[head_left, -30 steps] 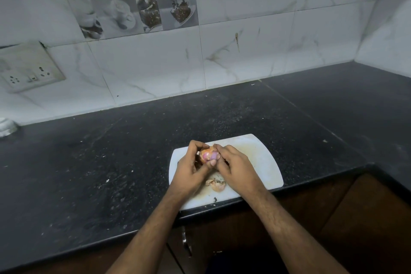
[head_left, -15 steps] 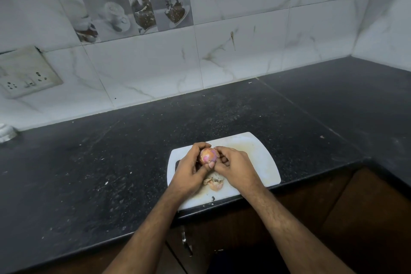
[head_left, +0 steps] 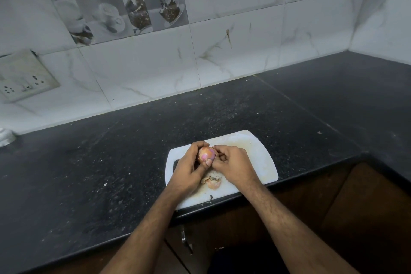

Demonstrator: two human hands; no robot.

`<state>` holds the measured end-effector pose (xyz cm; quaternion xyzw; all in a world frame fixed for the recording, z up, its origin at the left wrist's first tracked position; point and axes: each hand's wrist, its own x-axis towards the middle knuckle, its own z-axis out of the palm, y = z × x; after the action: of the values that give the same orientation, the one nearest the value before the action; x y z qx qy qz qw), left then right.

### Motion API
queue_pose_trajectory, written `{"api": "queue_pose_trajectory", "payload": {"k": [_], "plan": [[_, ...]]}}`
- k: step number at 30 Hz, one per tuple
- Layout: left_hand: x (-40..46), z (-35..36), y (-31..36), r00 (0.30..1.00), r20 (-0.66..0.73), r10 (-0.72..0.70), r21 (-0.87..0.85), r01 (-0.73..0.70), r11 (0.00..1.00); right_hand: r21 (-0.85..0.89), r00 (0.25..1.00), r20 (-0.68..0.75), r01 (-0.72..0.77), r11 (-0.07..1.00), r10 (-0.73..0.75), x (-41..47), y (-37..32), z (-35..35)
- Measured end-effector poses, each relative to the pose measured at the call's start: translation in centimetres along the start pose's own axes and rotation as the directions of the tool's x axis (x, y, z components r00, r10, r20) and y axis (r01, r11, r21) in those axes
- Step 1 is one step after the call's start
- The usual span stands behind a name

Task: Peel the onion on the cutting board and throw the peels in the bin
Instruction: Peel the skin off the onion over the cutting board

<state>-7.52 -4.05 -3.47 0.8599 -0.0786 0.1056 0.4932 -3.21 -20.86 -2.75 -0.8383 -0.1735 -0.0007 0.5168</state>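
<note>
A small pink-purple onion point(head_left: 206, 154) with patches of tan skin is held just above the white cutting board point(head_left: 260, 158). My left hand point(head_left: 189, 169) grips it from the left, thumb under its near side. My right hand point(head_left: 233, 165) has curled fingers against the onion's right side, pinching at its skin. A pile of loose tan peels point(head_left: 211, 181) lies on the board below my hands. No bin is in view.
The board sits at the front edge of a black speckled counter point(head_left: 111, 173) that turns a corner at the right. A marble-tiled wall point(head_left: 244, 46) stands behind, with a socket plate point(head_left: 24, 78) at left. Brown cabinet fronts with a metal handle point(head_left: 184, 240) are below.
The camera has shifted slightly. My fingers have worked round the onion, and more of its pink flesh shows now. The peel pile has not moved.
</note>
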Motion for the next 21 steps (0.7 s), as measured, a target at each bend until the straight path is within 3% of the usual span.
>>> {"api": "queue_pose_trajectory", "payload": {"k": [9, 13, 21], "plan": [[0.0, 0.0, 0.0, 1.000, 0.011, -0.002, -0.006, 0.002, 1.000, -0.101, 0.997, 0.021, 0.071, 0.992, -0.069, 0.0, 0.0, 0.2], [-0.2, -0.1, -0.4, 1.000, 0.001, -0.018, -0.045, 0.018, 0.999, -0.062, 0.998, -0.021, 0.050, 0.997, -0.052, 0.0, 0.0, -0.1], [0.4, 0.0, -1.3, 0.988, -0.041, -0.152, -0.173, 0.143, 0.975, -0.100, 0.995, -0.104, -0.012, 0.995, 0.002, 0.3, 0.1, 0.1]]}}
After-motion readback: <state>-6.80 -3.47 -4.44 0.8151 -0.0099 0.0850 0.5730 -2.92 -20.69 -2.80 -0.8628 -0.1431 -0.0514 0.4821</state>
